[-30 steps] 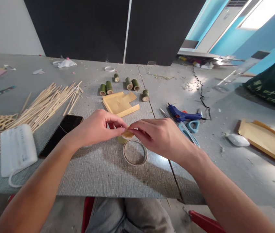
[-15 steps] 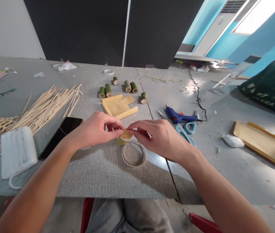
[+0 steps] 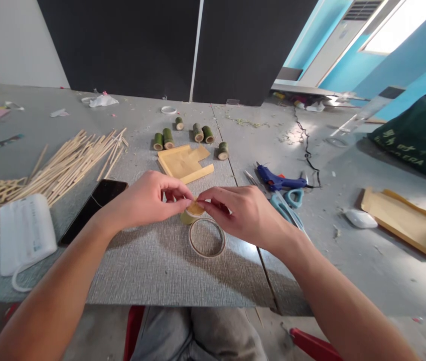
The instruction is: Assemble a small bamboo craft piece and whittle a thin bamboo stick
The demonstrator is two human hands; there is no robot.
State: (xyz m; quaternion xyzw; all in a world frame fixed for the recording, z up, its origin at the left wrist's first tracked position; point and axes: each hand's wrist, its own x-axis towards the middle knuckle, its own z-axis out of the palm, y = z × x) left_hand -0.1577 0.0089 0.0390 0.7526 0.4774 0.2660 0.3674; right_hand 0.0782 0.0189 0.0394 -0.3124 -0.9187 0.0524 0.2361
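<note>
Meeting almost tip to tip near the middle of the frame, the fingers of the left hand and right hand are pinched, thumb against forefinger; what lies between the tips, if anything, is too small to tell. Directly under them is a short, round, pale yellow-green piece with a tan top, partly hidden by the fingers. It seems to stand upright, its axis rising toward the fingertips, and neither hand is clearly nearer. Just below it in the frame lies a thin, pale ring, flat on the table, whose grey surface has a woven-looking grain; whether ring and piece touch is unclear.

Above the hands sits a folded tan sheet, smooth, with raised edges and a notched corner. Beyond it, short green bamboo pieces show pale cut ends. Right of the right hand, a blue plastic glue gun rests near blue-handled scissors. Left of the left hand are a dark, glossy phone, a soft white mask and, toward the left edge, a loose spread of slender wooden sticks.
</note>
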